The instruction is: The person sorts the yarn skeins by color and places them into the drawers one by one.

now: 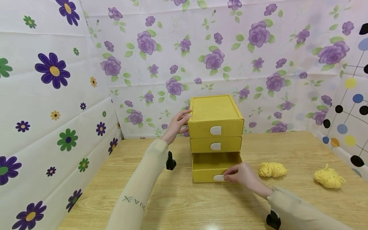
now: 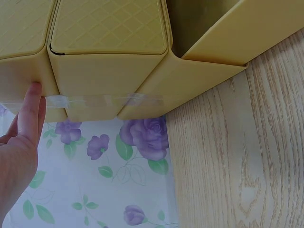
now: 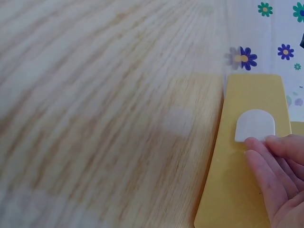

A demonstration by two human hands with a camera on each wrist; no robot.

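Observation:
In the head view a yellow three-drawer cabinet [image 1: 215,108] stands on the wooden table. Its bottom drawer [image 1: 203,176] is pulled out, while the upper two are closed. My right hand [image 1: 246,176] pinches the white pull tab [image 1: 217,178] on that drawer's front. The right wrist view shows thumb and fingertips at one edge of the tab [image 3: 255,124]. My left hand [image 1: 176,126] rests against the cabinet's left side near the top. Its extended fingers [image 2: 31,111] touch the yellow side wall in the left wrist view, where clear tape [image 2: 95,100] runs across.
To the right of the cabinet lie two yellow yarn bundles, a nearer one [image 1: 272,169] and a looser one [image 1: 329,178] farther right. Flowered cloth [image 1: 155,70] hangs behind and at the left; a dotted cloth [image 1: 355,105] closes the right side.

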